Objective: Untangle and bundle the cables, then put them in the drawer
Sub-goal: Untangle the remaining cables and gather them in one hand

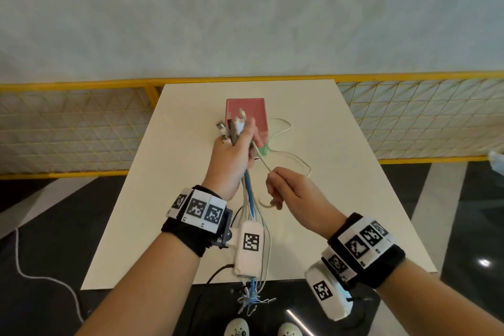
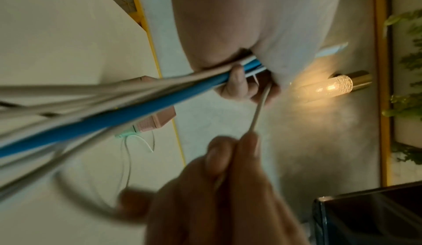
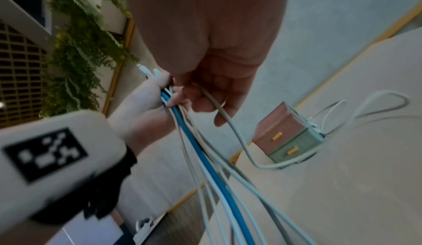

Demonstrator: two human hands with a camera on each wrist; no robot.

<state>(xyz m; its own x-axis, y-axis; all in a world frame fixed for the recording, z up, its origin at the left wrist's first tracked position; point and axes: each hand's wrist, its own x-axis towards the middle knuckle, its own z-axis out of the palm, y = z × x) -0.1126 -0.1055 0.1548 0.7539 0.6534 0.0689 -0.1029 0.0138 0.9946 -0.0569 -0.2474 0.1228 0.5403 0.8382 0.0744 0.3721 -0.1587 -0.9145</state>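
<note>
**Left hand holds the bundle, right hand pinches one loose cable**

The left hand [image 1: 231, 161] is raised above the surface [image 1: 341, 199] with its fingers curled tight around a bundle of cables [image 1: 249, 199]. The plug ends [image 1: 231, 128] stick up out of the top of the fist, while the long strands, several white ones and a blue cable [image 3: 205, 158], hang down below the wrist and past the near edge of the surface. The right hand [image 1: 291, 188], just beside the left and a little lower, pinches a single white cable [image 1: 261, 159] between thumb and fingertips [image 2: 248, 146]; that strand runs taut up into the left fist, and its short free end curls out under the right hand.

Behind the hands, a small drawer box [image 3: 290, 133] stands on the surface, a pink drawer on top and a green one beneath, each with a yellow handle. Both drawers look closed. Another white cable [image 1: 286, 144] lies in loose loops on the surface just beside the box, toward its right. A yellow mesh fence [image 1: 68, 128] runs behind the surface.
</note>
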